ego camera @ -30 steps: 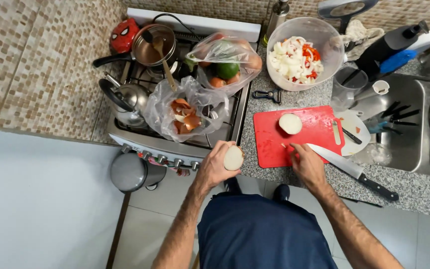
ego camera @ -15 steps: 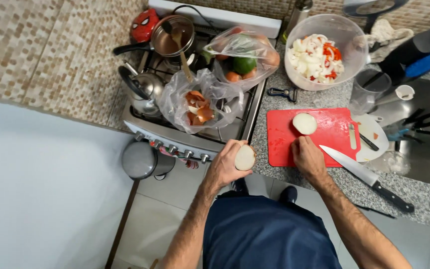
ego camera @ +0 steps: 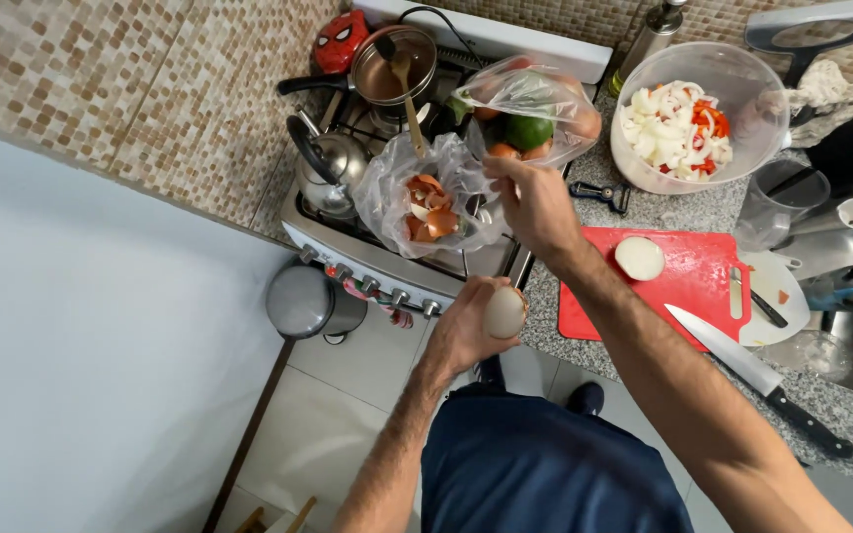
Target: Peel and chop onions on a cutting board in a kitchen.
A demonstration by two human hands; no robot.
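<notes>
Peeling was in hand: an onion half point(ego camera: 504, 312) was gripped in the left hand point(ego camera: 466, 331) near the stove point(ego camera: 387, 271). The right hand point(ego camera: 535, 202), fingers pinched, reached the scrap bag point(ego camera: 426, 207); whether peel was held cannot be told. Release over the bag seemed called for.

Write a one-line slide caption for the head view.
Left hand holds a peeled onion half while right hand reaches over the stove toward a bag of peels.

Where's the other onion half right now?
In the head view, the onion half lies cut side up on the red cutting board, right of the stove, near the board's top-left corner, below the bowl of chopped vegetables.
</notes>
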